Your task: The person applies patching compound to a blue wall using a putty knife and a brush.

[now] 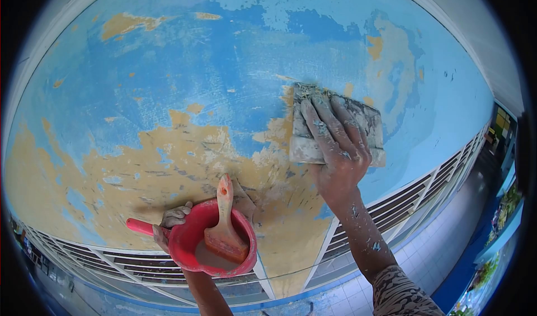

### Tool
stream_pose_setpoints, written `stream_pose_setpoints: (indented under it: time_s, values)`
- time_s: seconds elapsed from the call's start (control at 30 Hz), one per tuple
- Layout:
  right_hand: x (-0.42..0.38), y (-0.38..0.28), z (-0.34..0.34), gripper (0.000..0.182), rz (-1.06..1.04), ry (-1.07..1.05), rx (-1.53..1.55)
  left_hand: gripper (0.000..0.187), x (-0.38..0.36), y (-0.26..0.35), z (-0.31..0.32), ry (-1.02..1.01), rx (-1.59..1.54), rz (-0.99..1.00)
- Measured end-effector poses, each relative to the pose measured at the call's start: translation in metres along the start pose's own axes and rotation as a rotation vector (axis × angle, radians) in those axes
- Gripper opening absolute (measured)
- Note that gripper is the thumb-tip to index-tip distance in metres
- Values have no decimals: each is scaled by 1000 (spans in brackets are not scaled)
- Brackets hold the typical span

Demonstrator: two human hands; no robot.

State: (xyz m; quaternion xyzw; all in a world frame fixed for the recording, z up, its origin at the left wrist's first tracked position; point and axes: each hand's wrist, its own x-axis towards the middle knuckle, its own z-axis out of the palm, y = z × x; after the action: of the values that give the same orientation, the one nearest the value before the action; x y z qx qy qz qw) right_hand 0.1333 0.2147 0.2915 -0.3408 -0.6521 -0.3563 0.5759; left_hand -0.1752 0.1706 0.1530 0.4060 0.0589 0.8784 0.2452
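Observation:
My right hand (338, 137) is pressed over a flat, stained rectangular scraper plate (366, 123), which lies against the wall (196, 53). Blue paint flakes stick to my fingers and forearm. Lower down, my left hand (173, 221) grips a red pot (182, 240) near its handle, which points left. A wide brush (225, 226) with a pale wooden handle stands in the pot, its lower end by a murky liquid. Blue paint covers the wall's upper part, and tan patches show below and around the plate.
Slatted windows (403, 204) run along the lower wall on both sides. A tiled floor (430, 249) lies below at the right, with plants (484, 274) beyond a blue edge. White trim borders the wall above.

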Motion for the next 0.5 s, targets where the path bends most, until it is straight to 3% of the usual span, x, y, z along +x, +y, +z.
stream_pose_setpoints:
  time_s: [0.1,0.17,0.33,0.5]
  values:
    - [-16,4,-1,47,-23,-19,11,67,-5,1,0,28,8,-3]
    - [-45,8,-1,54,-54,-15,15,66,-5,4,2,24,8,-4]
    - [6,1,6,52,-30,50,-4,65,-3,4,5,32,18,-6]
    - [-50,4,2,60,-53,-28,14,63,-4,8,6,35,8,-71]
